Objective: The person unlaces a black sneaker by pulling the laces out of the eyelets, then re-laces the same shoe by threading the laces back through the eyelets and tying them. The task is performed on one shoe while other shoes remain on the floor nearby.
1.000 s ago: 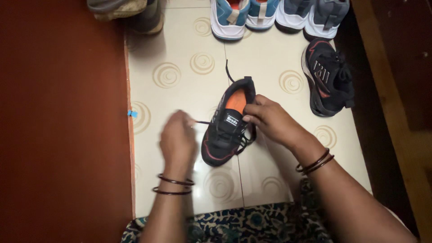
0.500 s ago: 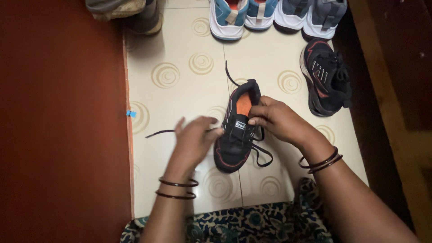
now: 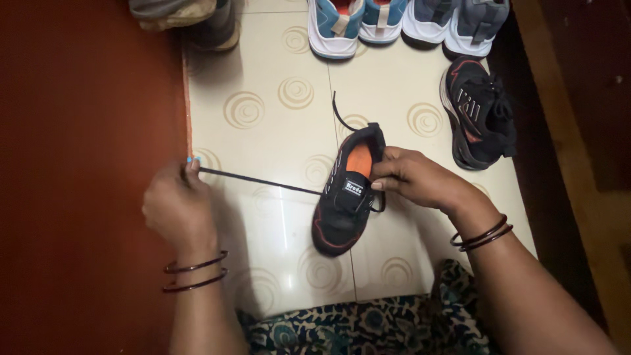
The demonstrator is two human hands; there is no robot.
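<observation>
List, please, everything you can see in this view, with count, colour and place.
black shoe: one, black with orange insole, centre of the floor
shoelace: one, black, stretched taut from the shoe to the left
second black shoe: one, black with red trim, upper right
pale shoes: four, blue, grey and white, top edge
tiled floor: cream with swirl marks
bangles: dark, two on each wrist
left hand: pinching the lace end
right hand: gripping the shoe's collar

I am looking down at a cream tiled floor (image 3: pixel 276 217) with swirl patterns, glare shining off it toward six o'clock. A dark red wall (image 3: pixel 79 131) is standing at nine o'clock, wooden trim (image 3: pixel 565 164) at three.
</observation>
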